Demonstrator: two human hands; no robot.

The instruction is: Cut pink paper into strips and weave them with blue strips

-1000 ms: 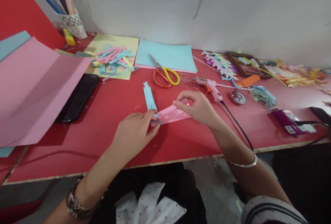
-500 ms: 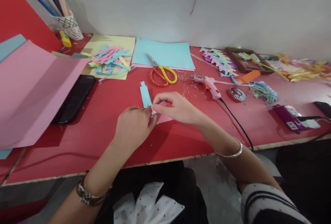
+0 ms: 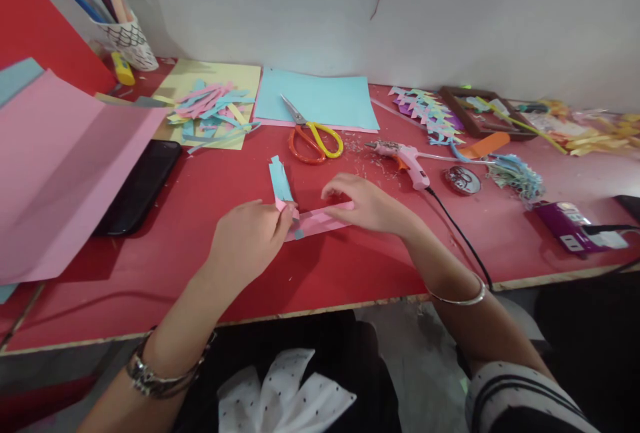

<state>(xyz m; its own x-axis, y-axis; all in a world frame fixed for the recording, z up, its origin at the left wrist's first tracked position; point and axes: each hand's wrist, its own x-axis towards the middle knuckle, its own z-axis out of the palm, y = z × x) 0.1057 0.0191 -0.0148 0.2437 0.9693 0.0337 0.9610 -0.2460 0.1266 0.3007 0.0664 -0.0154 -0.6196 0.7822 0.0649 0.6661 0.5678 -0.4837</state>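
Note:
Between my hands a pink paper strip (image 3: 320, 221) stretches sideways over the red table. My left hand (image 3: 250, 236) pinches its left end, where a small folded pink bit shows at the fingertips. The other end is between the thumb and fingers of my right hand (image 3: 367, 205). Blue paper strips (image 3: 281, 181) lie just beyond my left fingertips, their lower ends partly hidden by the pink paper. A small blue piece (image 3: 299, 235) shows against the pink strip near my left thumb.
Scissors (image 3: 313, 139) lie open-bladed against blue sheets (image 3: 320, 96). Paper strips (image 3: 215, 109) are heaped on a yellow sheet. A pink glue gun (image 3: 407, 161) with a black cord rests to the right, near a purple power adapter (image 3: 560, 226). Leftward are a phone (image 3: 140, 193) and a pink sheet (image 3: 65, 173).
My right hand has moved right, away from my left, and the pink strip now shows stretched between them. My left hand has shifted slightly left.

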